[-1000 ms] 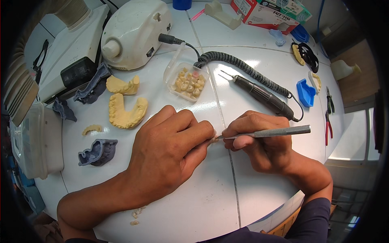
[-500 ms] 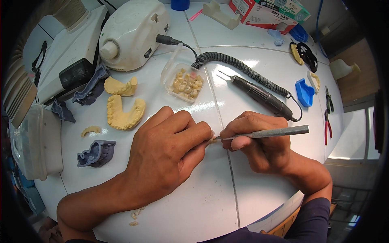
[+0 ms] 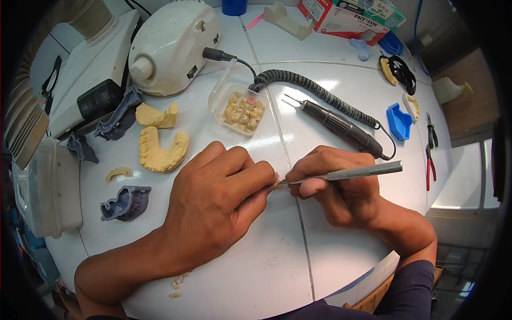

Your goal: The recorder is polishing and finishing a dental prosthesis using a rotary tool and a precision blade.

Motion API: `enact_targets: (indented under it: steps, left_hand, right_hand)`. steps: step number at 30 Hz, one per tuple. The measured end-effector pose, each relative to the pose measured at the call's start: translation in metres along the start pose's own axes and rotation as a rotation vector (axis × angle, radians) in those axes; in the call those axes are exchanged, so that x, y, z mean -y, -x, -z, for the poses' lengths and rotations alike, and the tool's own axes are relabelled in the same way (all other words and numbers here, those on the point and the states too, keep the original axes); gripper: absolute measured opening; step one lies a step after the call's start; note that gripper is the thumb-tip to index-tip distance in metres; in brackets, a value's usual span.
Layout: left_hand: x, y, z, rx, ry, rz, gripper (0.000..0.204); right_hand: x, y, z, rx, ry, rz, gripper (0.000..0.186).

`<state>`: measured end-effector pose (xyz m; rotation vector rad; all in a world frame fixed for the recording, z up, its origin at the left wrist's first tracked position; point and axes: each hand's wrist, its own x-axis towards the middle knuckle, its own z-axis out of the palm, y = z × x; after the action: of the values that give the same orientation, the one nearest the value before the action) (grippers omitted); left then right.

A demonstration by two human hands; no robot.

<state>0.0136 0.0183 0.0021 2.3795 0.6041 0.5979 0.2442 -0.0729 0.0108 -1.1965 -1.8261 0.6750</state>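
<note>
Over the middle of the white table, my left hand (image 3: 216, 200) is closed, palm down. Its thumb and forefinger pinch a small tooth-coloured piece (image 3: 278, 185), mostly hidden by the fingertips. My right hand (image 3: 346, 197) grips a thin metal carving tool (image 3: 368, 170) like a pen. The tool's narrow tip meets the small piece at the left fingertips; whether it cuts in cannot be made out. Just beyond my hands stands an open clear plastic box (image 3: 241, 113) of loose artificial teeth (image 3: 244, 112).
Yellow dental casts (image 3: 162, 152) and grey impressions (image 3: 126, 202) lie at left. A black rotary handpiece (image 3: 341, 125) joins a white control unit (image 3: 170, 48) by a coiled cord. Pliers (image 3: 430, 160) and a blue tray (image 3: 399, 121) are at right. Tooth-coloured bits (image 3: 177, 285) sit beside my left forearm.
The whole view has shifted slightly. Both hands keep nearly the same pose, with the tool tip still at the small piece.
</note>
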Motion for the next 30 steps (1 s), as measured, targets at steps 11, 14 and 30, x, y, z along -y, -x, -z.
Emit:
enact_targets:
  steps: [11, 14, 30]
  left_hand:
    - [0.0, 0.001, 0.0, -0.008, 0.007, -0.001, 0.022]
    - [0.0, 0.003, 0.001, -0.009, 0.047, 0.019, 0.022]
    - [0.0, 0.002, 0.004, 0.029, 0.026, 0.021, 0.027]
  right_hand:
    - [-0.004, 0.01, 0.013, -0.081, -0.088, 0.042, 0.028]
    - [0.001, 0.013, 0.012, -0.069, -0.401, -0.22, 0.026]
    - [0.006, 0.01, 0.007, 0.018, 0.033, 0.054, 0.024]
